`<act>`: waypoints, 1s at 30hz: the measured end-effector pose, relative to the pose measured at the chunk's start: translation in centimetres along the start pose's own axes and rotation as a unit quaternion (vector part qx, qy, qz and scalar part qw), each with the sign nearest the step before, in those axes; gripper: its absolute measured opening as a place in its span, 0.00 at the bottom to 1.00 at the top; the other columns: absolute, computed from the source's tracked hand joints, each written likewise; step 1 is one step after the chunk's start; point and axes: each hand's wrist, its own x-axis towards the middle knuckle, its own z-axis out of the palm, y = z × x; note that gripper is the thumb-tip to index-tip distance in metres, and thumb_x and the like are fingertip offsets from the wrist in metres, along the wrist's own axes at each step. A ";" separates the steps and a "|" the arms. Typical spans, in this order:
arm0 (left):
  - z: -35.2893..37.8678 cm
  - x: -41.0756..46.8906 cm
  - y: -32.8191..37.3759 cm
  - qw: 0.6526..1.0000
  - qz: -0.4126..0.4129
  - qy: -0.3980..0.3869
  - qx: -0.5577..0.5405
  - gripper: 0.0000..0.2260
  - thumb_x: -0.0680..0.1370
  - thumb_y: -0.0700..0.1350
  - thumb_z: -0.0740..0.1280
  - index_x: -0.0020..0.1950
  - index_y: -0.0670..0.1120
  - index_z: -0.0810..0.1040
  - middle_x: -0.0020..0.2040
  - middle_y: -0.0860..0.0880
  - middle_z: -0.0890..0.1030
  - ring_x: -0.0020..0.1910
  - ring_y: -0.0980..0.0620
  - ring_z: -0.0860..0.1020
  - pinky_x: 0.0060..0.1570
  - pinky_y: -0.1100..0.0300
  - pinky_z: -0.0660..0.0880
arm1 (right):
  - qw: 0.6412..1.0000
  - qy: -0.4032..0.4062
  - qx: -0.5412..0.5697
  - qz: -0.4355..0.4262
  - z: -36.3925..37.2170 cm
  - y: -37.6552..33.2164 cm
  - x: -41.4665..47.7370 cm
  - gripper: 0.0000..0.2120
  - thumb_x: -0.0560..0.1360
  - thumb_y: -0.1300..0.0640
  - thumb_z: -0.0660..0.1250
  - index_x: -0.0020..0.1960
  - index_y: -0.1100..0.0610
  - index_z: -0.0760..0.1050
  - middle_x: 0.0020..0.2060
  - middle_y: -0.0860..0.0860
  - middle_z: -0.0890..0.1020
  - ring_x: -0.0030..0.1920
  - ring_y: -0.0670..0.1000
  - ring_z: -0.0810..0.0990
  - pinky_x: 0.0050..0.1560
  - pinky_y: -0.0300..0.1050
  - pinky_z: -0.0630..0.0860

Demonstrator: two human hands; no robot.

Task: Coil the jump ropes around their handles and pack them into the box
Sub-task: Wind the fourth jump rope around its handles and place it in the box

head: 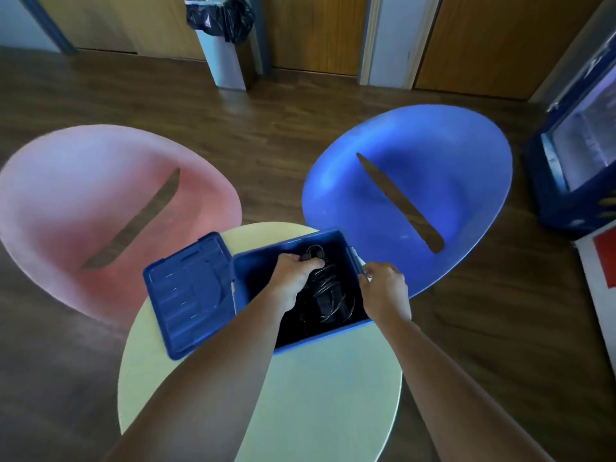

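A blue plastic box [260, 261] stands open on the round pale-yellow table [300, 395]. Inside it lie coiled black jump ropes [328, 295] with dark handles. My left hand [293, 275] reaches down into the box and grips a black rope handle near the far wall. My right hand [383, 281] pinches the box's right rim. How many ropes lie in the box is hard to tell in the dark interior.
The box's blue lid [190, 291] lies flat on the table just left of the box. A pink chair [100, 211] stands far left and a blue chair [416, 195] far right. A bin [223, 45] stands at the back wall, a blue cabinet [580, 161] at right.
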 end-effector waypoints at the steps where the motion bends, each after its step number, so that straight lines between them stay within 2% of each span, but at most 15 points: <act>1: 0.4 0.1 -0.2 1.000 0.001 0.004 0.006 0.13 0.69 0.42 0.78 0.42 0.44 0.74 0.39 0.45 0.80 0.39 0.46 0.79 0.42 0.55 0.74 | 1.000 0.003 0.013 0.001 0.0 0.1 0.1 0.09 0.81 0.58 0.63 0.56 0.61 0.80 0.52 0.58 0.82 0.53 0.61 0.79 0.51 0.50 0.73; 3: 1.1 0.3 -0.6 0.999 0.007 0.021 0.032 0.11 0.72 0.41 0.77 0.46 0.44 0.75 0.40 0.47 0.79 0.39 0.50 0.77 0.43 0.56 0.73 | 0.999 0.001 0.043 0.011 -0.2 0.4 0.4 0.09 0.80 0.58 0.65 0.56 0.59 0.81 0.51 0.57 0.84 0.53 0.61 0.80 0.52 0.50 0.75; 5: 1.6 0.5 -0.9 0.996 0.013 0.036 0.075 0.19 0.72 0.45 0.78 0.55 0.43 0.73 0.47 0.47 0.79 0.43 0.51 0.77 0.45 0.56 0.73 | 0.997 -0.007 0.068 0.020 -0.3 0.8 0.7 0.09 0.80 0.57 0.66 0.57 0.58 0.81 0.51 0.56 0.85 0.53 0.60 0.80 0.52 0.50 0.76; 6: 1.7 0.8 -1.0 0.995 0.018 0.037 0.089 0.20 0.72 0.47 0.78 0.57 0.44 0.72 0.48 0.47 0.79 0.44 0.51 0.77 0.45 0.57 0.73 | 0.997 -0.011 0.076 0.022 -0.2 1.0 0.8 0.09 0.80 0.57 0.67 0.57 0.58 0.81 0.51 0.56 0.85 0.53 0.60 0.81 0.52 0.50 0.77; 8: 1.9 0.9 -0.9 0.992 0.024 0.031 0.120 0.20 0.73 0.49 0.78 0.57 0.45 0.72 0.49 0.47 0.79 0.46 0.50 0.78 0.44 0.57 0.73 | 0.996 -0.015 0.083 0.021 -0.2 1.3 1.1 0.09 0.79 0.56 0.68 0.57 0.58 0.82 0.50 0.57 0.85 0.53 0.60 0.81 0.51 0.48 0.76; 11: 1.8 0.8 -0.8 0.982 0.024 0.033 0.184 0.18 0.75 0.54 0.75 0.56 0.46 0.73 0.52 0.46 0.80 0.52 0.46 0.79 0.51 0.54 0.75 | 0.995 -0.011 0.097 0.027 0.0 1.5 1.3 0.09 0.79 0.56 0.68 0.57 0.58 0.82 0.50 0.56 0.85 0.52 0.59 0.81 0.51 0.47 0.77; 16: 1.2 0.3 -1.5 0.964 0.005 0.063 0.258 0.21 0.78 0.60 0.68 0.55 0.41 0.76 0.53 0.41 0.82 0.52 0.41 0.80 0.47 0.53 0.73 | 0.992 -0.013 0.116 0.039 0.1 1.6 1.4 0.09 0.78 0.56 0.70 0.56 0.57 0.82 0.48 0.57 0.85 0.51 0.59 0.82 0.52 0.48 0.79; 21: 1.4 -1.1 -0.9 0.961 -0.008 0.056 0.272 0.22 0.82 0.57 0.63 0.65 0.41 0.69 0.61 0.40 0.78 0.60 0.39 0.76 0.53 0.53 0.71 | 0.990 -0.017 0.130 0.048 0.1 1.9 1.5 0.09 0.78 0.55 0.70 0.56 0.57 0.82 0.48 0.57 0.85 0.49 0.58 0.82 0.49 0.46 0.79; 23: 1.2 -2.0 -1.0 0.966 -0.020 0.030 0.256 0.26 0.79 0.60 0.66 0.67 0.43 0.68 0.61 0.42 0.78 0.59 0.42 0.77 0.52 0.52 0.72 | 0.989 -0.020 0.136 0.051 0.2 2.0 1.5 0.09 0.78 0.55 0.70 0.56 0.57 0.82 0.48 0.57 0.85 0.49 0.58 0.82 0.49 0.46 0.79; 26: 0.6 -2.8 -1.7 0.968 -0.031 -0.021 0.250 0.30 0.69 0.61 0.74 0.64 0.47 0.72 0.56 0.47 0.81 0.51 0.48 0.80 0.42 0.56 0.77 | 0.988 -0.023 0.141 0.056 0.2 2.0 1.7 0.09 0.78 0.55 0.71 0.55 0.57 0.82 0.48 0.57 0.85 0.49 0.59 0.82 0.50 0.47 0.79; 28: 0.4 -3.2 -1.9 0.968 -0.043 -0.037 0.243 0.34 0.65 0.63 0.77 0.63 0.48 0.72 0.56 0.47 0.81 0.52 0.47 0.81 0.46 0.51 0.83 | 0.987 -0.025 0.145 0.059 0.2 2.1 1.8 0.09 0.77 0.55 0.71 0.55 0.57 0.82 0.48 0.57 0.84 0.49 0.59 0.82 0.50 0.48 0.79; 30: 0.9 -3.4 -1.8 0.969 -0.039 -0.024 0.244 0.36 0.65 0.62 0.78 0.65 0.46 0.68 0.60 0.46 0.79 0.57 0.45 0.80 0.55 0.47 0.81 | 0.987 -0.027 0.148 0.060 0.1 2.1 1.9 0.09 0.77 0.55 0.71 0.55 0.57 0.82 0.48 0.57 0.84 0.49 0.59 0.82 0.50 0.47 0.79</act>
